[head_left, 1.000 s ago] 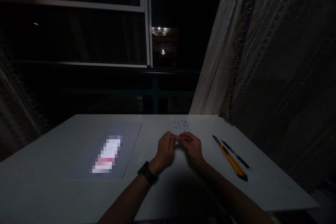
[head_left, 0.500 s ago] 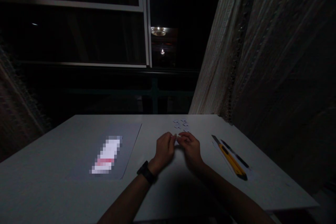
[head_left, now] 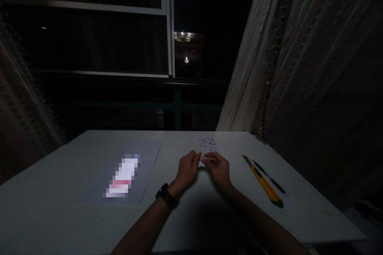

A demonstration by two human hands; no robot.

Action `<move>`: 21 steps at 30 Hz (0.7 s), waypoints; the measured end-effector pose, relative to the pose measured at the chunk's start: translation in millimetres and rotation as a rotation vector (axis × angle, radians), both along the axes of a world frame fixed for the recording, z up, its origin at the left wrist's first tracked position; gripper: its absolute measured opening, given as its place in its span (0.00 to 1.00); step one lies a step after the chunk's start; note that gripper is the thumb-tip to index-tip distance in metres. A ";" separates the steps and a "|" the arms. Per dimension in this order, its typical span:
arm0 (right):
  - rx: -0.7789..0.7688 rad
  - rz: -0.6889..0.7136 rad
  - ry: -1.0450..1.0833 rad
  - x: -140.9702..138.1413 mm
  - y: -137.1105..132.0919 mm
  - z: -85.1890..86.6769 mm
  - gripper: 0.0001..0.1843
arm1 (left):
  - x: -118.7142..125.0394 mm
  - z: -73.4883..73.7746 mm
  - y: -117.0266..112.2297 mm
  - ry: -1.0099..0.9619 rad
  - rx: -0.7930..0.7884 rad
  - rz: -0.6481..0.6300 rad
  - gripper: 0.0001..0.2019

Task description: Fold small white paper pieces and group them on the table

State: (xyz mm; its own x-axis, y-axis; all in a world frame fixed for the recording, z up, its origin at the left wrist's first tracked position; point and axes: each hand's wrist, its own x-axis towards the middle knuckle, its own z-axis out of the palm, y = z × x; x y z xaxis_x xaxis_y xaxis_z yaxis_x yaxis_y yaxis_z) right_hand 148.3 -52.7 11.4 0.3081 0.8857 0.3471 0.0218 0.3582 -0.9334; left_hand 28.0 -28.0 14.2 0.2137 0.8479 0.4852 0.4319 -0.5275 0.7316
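Note:
The scene is very dim. My left hand [head_left: 188, 169], with a dark watch on its wrist, and my right hand [head_left: 218, 169] meet at the middle of a white table [head_left: 60, 215]. Both pinch a small pale piece of paper [head_left: 201, 162] between their fingertips, just above the table top. Several small paper pieces [head_left: 207, 142] lie on the table just beyond my hands.
A grey sheet [head_left: 119, 171] with a blurred patch lies to the left. A yellow utility knife [head_left: 265, 183] and a dark pen [head_left: 269, 177] lie on the right. A curtain [head_left: 299, 67] hangs at the right; a dark window [head_left: 89, 28] stands behind the table.
My hands have stayed together on the small piece, with only slight finger movement. The view has shifted a little.

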 end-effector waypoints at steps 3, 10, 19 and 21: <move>0.009 0.015 0.038 -2.7 -2.3 -0.2 0.12 | -1.2 -0.3 0.7 -0.010 -0.022 0.002 0.16; -0.015 -0.079 0.081 1.8 3.4 -4.1 0.15 | -2.1 4.0 -1.6 -0.109 -0.080 -0.121 0.15; -0.050 -0.018 0.013 -0.6 1.8 -2.2 0.10 | -0.4 1.3 1.4 -0.255 -0.052 -0.094 0.12; -0.054 -0.033 -0.005 -1.6 1.0 -2.4 0.10 | 0.6 -0.4 2.9 -0.297 -0.079 -0.095 0.11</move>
